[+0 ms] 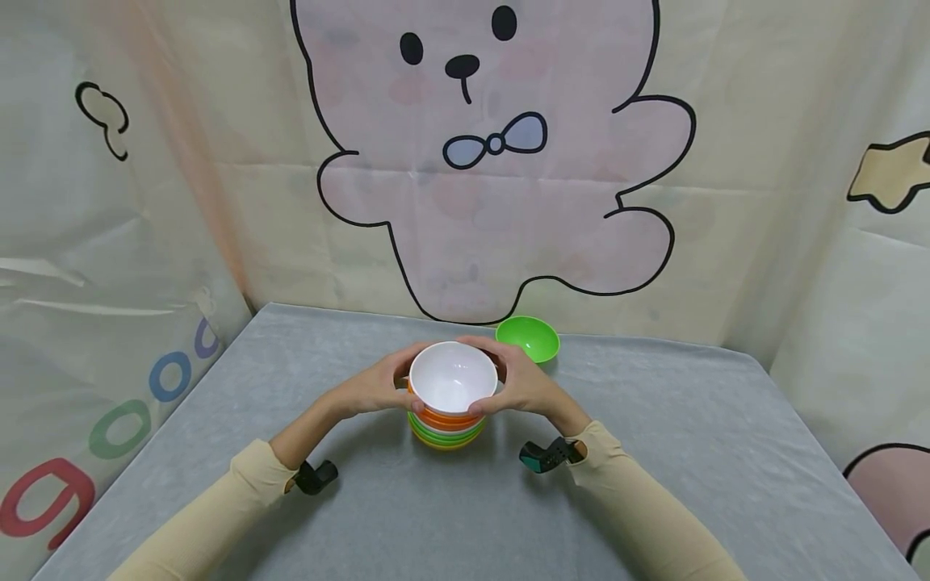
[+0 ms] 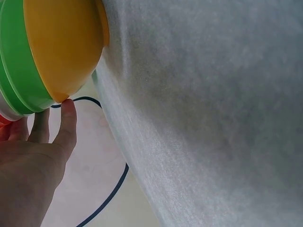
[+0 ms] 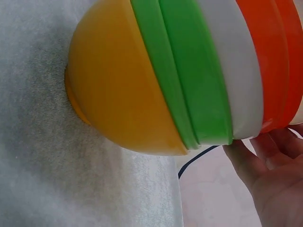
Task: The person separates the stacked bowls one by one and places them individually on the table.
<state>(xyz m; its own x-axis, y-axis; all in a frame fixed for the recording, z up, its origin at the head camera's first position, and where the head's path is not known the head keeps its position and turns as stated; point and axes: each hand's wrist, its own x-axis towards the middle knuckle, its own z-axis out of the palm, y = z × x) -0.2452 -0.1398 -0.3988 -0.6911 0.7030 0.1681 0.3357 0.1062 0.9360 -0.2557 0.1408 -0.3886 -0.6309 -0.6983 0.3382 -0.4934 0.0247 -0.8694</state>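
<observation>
A stack of nested bowls stands on the grey-covered table, with a white bowl on top. Under it are orange bowls, another white bowl, green bowls and a yellow bowl at the bottom. My left hand holds the stack from the left, thumb at the near side, fingers round the far side. From the right, my right hand holds it the same way. In the left wrist view, fingertips touch the rims of the lower bowls. The yellow bowl's foot appears to rest on the cloth.
A separate green bowl sits behind the stack, slightly right, near the table's back edge. Grey cloth covers the table. A printed curtain hangs behind and along both sides. Each wrist bears a dark strapped device.
</observation>
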